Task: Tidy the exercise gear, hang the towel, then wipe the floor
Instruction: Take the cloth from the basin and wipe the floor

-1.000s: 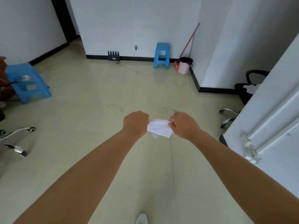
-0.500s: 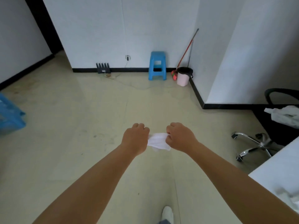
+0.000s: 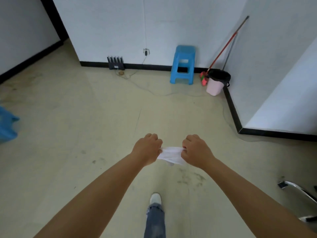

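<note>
Both hands hold a white cloth (image 3: 170, 155) above the floor (image 3: 85, 126); it stretches between them. The left hand (image 3: 147, 148) and right hand (image 3: 197, 151) curl their fingers tightly on its ends.

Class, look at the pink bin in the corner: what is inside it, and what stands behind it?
The pink bin holds a black liner; its contents are hidden. Behind it, a red-handled broom leans against the wall.
</note>
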A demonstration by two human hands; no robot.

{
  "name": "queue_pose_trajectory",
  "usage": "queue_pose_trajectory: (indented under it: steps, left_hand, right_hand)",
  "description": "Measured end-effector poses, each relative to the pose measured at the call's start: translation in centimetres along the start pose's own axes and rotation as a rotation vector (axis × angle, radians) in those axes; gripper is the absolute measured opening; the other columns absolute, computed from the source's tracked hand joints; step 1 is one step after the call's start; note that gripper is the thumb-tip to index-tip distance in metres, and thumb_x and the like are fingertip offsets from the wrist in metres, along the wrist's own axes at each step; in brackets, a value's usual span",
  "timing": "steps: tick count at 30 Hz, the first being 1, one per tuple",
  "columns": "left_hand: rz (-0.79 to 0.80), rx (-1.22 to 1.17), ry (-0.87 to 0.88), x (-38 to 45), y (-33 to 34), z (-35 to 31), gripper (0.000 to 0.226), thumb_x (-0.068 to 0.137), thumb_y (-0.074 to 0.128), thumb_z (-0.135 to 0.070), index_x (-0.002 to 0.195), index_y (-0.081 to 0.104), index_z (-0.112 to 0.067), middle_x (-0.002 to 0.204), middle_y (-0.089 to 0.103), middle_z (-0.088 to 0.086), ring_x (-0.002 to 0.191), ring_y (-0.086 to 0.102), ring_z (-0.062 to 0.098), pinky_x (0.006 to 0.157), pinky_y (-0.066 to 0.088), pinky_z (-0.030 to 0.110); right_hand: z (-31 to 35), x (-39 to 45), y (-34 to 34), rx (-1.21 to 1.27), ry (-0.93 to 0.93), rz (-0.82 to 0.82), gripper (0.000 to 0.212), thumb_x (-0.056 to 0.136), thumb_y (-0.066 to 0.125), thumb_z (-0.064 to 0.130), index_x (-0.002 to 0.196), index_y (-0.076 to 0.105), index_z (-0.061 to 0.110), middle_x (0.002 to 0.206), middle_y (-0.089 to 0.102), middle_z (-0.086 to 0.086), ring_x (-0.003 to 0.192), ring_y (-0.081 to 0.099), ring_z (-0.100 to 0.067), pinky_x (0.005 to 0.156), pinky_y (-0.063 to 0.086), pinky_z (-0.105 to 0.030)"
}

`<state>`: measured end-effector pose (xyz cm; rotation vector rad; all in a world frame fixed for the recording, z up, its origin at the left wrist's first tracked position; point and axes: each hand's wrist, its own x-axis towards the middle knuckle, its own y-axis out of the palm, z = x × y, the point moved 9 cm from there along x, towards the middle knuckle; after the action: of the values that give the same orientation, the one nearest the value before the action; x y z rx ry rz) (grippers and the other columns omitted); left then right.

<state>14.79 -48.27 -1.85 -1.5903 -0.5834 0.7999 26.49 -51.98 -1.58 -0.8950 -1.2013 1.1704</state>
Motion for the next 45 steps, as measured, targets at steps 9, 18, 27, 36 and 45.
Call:
queue_pose_trajectory:
  steps: [9,18,27,36,45]
  left_hand:
    - [0.053,0.053,0.132,26.6,-3.1,6.2,0.030,0.099,0.040,-0.028,0.122,0.052,-0.011,0.123,0.048,0.008,0.118,0.043,0.025,0.087,0.043,0.034]
    - [0.119,0.099,0.187,54.0,-4.7,9.5,0.029,0.099,0.041,-0.025,0.122,0.051,-0.011,0.125,0.047,0.007,0.121,0.042,0.025,0.086,0.043,0.033]
    - [0.112,0.116,0.115,80.8,-11.1,14.5,0.028,0.100,0.038,-0.026,0.121,0.050,-0.011,0.126,0.046,0.008,0.121,0.042,0.025,0.088,0.043,0.033]
    - [0.105,0.099,0.111,108.0,-15.0,22.1,0.030,0.100,0.040,-0.027,0.122,0.051,-0.012,0.125,0.048,0.008,0.120,0.043,0.025,0.089,0.043,0.034]
    - [0.118,0.001,0.079,132.5,-20.9,27.0,0.029,0.099,0.041,-0.029,0.118,0.054,-0.012,0.119,0.051,0.007,0.115,0.047,0.025,0.091,0.047,0.036]
  right_hand:
    - [-13.8,22.2,5.0,-0.050,0.092,-0.012,0.026,0.056,0.039,0.023,0.045,0.057,0.008,0.052,0.058,-0.007,0.050,0.061,-0.027,0.038,0.046,-0.025]
    - [-31.1,43.0,9.6,0.039,0.111,0.063,0.006,0.058,0.064,0.007,0.060,0.065,0.001,0.067,0.063,-0.016,0.066,0.062,-0.037,0.049,0.051,-0.037]
    - [-45.6,67.0,11.0,0.032,0.030,0.085,0.007,0.042,0.061,0.012,0.046,0.056,0.008,0.052,0.055,-0.008,0.048,0.059,-0.029,0.034,0.043,-0.027]
    - [-59.2,91.4,15.7,-0.009,0.034,0.148,0.015,0.044,0.070,0.002,0.048,0.055,0.004,0.053,0.054,-0.011,0.049,0.057,-0.032,0.036,0.041,-0.028]
    - [-73.3,112.2,17.3,0.024,0.210,0.253,0.020,0.088,0.052,0.013,0.096,0.063,-0.002,0.105,0.058,-0.018,0.104,0.051,-0.032,0.084,0.042,-0.040]
